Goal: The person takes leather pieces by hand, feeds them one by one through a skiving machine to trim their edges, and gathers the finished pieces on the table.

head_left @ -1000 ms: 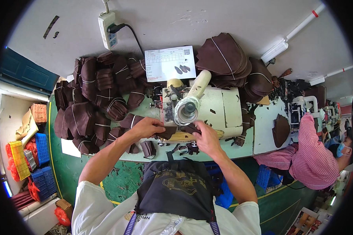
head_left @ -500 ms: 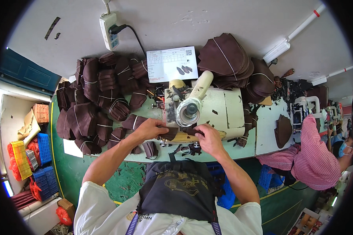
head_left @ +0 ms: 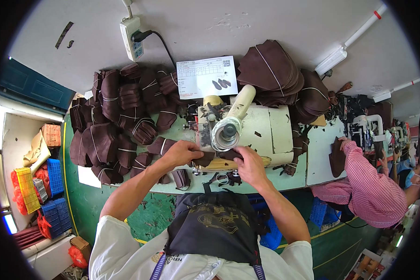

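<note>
My left hand (head_left: pixel 185 153) pinches a small dark brown leather piece (head_left: pixel 204 159) at the front left of a cream-coloured machine (head_left: pixel 270 123). On the other side, my right hand (head_left: pixel 250 164) grips another brown leather piece (head_left: pixel 228 154) by its right end. Both pieces hover over or rest against a yellowish bar (head_left: pixel 219 164) along the machine's front; contact is hard to judge. Above them a grey-black knob (head_left: pixel 229 130) sits in a coil of white cord (head_left: pixel 215 140), beside a pale cylinder (head_left: pixel 244 97). Fingertips behind the leather are partly hidden.
Tied bundles of brown leather (head_left: pixel 98 142) crowd the table's left. Larger stacks (head_left: pixel 268 67) stand behind the machine, near a printed sheet (head_left: pixel 196 84). To the right sits a co-worker in a checked pink shirt (head_left: pixel 375 193). Plastic crates (head_left: pixel 55 217) stand at far left.
My hands stay nearly where they were, each still with its leather piece. At right, the co-worker's arm has stretched forward, and a hand now touches the brown pieces on the table.
</note>
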A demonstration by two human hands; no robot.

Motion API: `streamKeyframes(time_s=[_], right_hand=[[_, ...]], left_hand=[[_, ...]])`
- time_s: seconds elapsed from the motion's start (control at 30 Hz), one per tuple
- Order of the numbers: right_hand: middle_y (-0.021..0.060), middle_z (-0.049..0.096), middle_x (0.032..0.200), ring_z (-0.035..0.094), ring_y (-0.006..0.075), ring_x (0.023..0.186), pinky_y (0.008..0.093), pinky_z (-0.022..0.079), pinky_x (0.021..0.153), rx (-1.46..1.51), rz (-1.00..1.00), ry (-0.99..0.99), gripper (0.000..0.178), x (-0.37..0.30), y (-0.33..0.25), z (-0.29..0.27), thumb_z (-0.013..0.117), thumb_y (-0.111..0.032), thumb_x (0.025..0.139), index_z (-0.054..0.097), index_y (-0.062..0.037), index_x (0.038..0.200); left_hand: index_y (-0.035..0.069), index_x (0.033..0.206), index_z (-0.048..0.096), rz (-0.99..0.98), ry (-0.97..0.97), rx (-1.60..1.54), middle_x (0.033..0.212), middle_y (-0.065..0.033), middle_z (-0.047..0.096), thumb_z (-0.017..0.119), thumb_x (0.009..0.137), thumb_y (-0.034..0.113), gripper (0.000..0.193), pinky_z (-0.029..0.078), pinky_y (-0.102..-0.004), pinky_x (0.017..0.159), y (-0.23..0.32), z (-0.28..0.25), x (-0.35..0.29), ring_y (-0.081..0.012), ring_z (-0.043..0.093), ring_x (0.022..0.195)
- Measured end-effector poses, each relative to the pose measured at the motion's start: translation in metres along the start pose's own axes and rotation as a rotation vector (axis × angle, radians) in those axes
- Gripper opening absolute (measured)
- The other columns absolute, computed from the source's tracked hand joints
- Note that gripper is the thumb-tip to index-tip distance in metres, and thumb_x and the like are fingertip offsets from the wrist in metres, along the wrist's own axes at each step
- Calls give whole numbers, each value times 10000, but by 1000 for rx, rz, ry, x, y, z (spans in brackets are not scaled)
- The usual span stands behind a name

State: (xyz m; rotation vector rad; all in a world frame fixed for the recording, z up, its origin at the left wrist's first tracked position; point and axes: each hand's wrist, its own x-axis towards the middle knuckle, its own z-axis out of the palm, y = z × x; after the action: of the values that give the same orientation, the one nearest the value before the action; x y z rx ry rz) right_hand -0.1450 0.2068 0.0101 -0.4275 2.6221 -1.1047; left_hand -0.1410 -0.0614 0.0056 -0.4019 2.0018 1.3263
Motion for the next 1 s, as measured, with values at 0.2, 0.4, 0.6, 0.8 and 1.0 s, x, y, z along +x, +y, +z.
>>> streamKeyframes(time_s=[0.2, 0.4, 0.6, 0.8, 1.0], right_hand=[[192, 636, 1025, 610, 378, 1028, 453, 476, 900, 44, -194, -61, 295, 6, -2, -4, 652, -6, 842, 627, -32, 1135], [200, 640, 1056, 608, 378, 1032, 439, 476, 914, -4, 4, -21, 322, 5, -6, 2, 634, 21, 832, 621, -28, 1150], [207, 634, 1054, 611, 386, 1014, 449, 480, 899, 74, -34, -143, 308, 5, -4, -9, 625, 4, 841, 629, -23, 1148], [205, 623, 1050, 602, 380, 1023, 440, 483, 887, 23, -22, -21, 238, 8, -1, 4, 625, -16, 840, 668, -23, 1074], [203, 624, 1038, 606, 375, 1018, 434, 488, 886, 83, 1, -173, 254, 7, -3, -12, 619, -6, 844, 640, -14, 1097]], left_hand=[[28, 1006, 746, 33, 8, 107, 703, -12, 658, 746, 869, 224, 239, 431, -247, 517, 11, 8, 6, -71, 534, 547], [27, 1015, 747, 29, -24, -47, 714, -33, 679, 746, 866, 176, 211, 459, -247, 536, 11, 5, -6, -73, 593, 573], [22, 958, 754, 150, 156, 166, 726, -65, 689, 769, 839, 256, 263, 476, -293, 550, -4, 12, 4, -102, 607, 572], [-42, 1009, 714, 131, 38, -44, 747, -71, 708, 699, 887, 71, 167, 519, -256, 550, 11, 11, -9, -94, 649, 596], [-35, 1000, 714, 182, 167, 55, 765, -83, 719, 720, 874, 131, 208, 514, -266, 545, 8, 15, -5, -97, 650, 591]])
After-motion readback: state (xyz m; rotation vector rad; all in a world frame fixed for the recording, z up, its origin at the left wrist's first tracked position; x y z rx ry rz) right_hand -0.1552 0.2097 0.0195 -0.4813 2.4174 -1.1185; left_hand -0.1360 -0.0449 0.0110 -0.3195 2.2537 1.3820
